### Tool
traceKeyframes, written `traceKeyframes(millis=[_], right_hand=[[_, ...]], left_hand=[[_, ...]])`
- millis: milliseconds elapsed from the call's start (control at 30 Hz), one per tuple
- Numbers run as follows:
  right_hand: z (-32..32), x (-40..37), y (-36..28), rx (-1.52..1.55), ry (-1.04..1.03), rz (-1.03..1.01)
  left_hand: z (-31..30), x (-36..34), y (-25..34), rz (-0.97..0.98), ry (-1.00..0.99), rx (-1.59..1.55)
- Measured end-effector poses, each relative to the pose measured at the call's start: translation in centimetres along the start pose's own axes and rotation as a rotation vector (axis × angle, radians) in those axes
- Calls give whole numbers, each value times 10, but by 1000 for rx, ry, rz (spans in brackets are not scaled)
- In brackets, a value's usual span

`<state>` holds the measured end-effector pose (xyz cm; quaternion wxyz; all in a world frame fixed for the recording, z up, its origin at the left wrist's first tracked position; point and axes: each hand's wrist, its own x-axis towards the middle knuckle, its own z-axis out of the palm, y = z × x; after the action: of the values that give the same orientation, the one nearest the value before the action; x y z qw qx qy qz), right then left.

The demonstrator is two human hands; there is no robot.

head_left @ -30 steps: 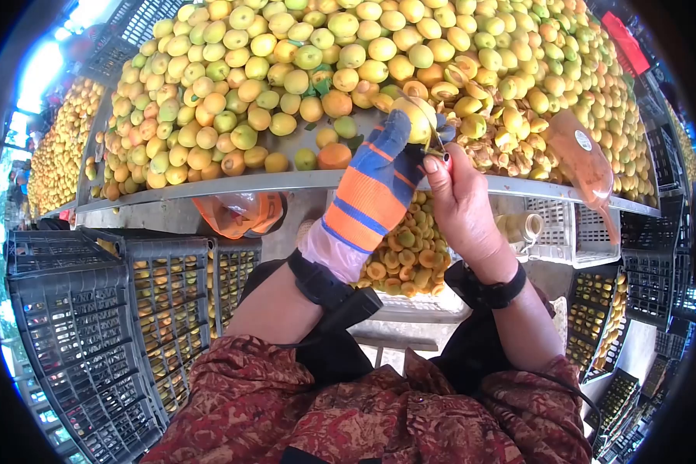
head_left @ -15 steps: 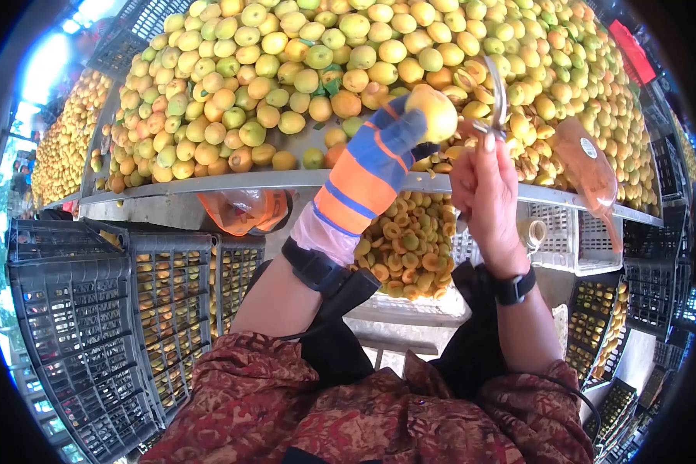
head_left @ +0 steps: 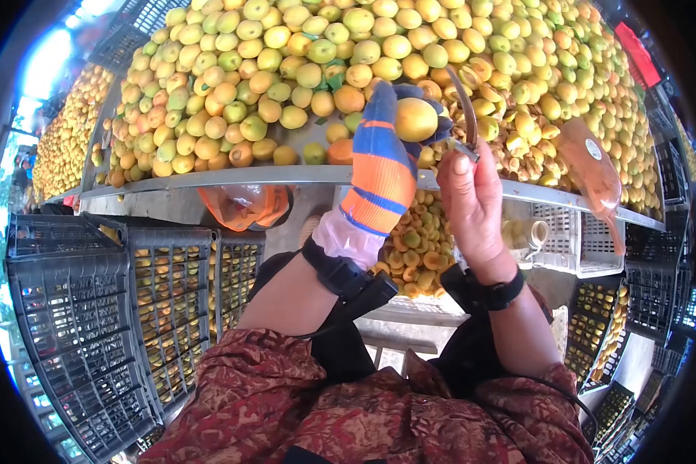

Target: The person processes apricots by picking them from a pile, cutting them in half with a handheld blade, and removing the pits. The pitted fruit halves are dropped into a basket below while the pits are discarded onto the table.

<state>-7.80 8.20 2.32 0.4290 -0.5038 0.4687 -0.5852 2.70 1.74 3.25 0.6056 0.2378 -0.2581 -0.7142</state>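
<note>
My left hand [head_left: 387,143], in a blue and orange striped glove, grips a yellow apricot [head_left: 415,120] over the table's near edge. Bare, my right hand [head_left: 473,197] is closed around a small knife with a curved blade [head_left: 465,104] that points up and stands just right of the apricot, apart from it. Most of the knife's handle is hidden in the fist. Beyond both hands lies a heap of whole apricots [head_left: 247,69], with split halves [head_left: 510,151] nearer the right hand. Under my hands, a crate holds many pitted apricot halves [head_left: 414,251].
A metal table rim [head_left: 232,179] runs across in front of me. Black crates of fruit [head_left: 170,309] stand at left, more at right. A brown bottle-like object [head_left: 591,166] lies over the rim, near a white crate [head_left: 561,232] and a jar [head_left: 535,232]. An orange bag [head_left: 243,207] hangs beneath.
My left hand has turned and drawn slightly toward me with the apricot, baring more of the glove's fingers. The right hand has shifted left and down, bringing the knife closer to the fruit.
</note>
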Motion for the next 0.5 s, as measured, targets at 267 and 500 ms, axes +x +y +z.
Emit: traceKeyframes(millis=[267,500], right_hand=[[-17,-2,-8,-418,-170,31],[-19,-2,-16,-606,-189,-43]], left_hand=[[-16,16,17,-6,81,147],[-27,21,20,14,16,267]])
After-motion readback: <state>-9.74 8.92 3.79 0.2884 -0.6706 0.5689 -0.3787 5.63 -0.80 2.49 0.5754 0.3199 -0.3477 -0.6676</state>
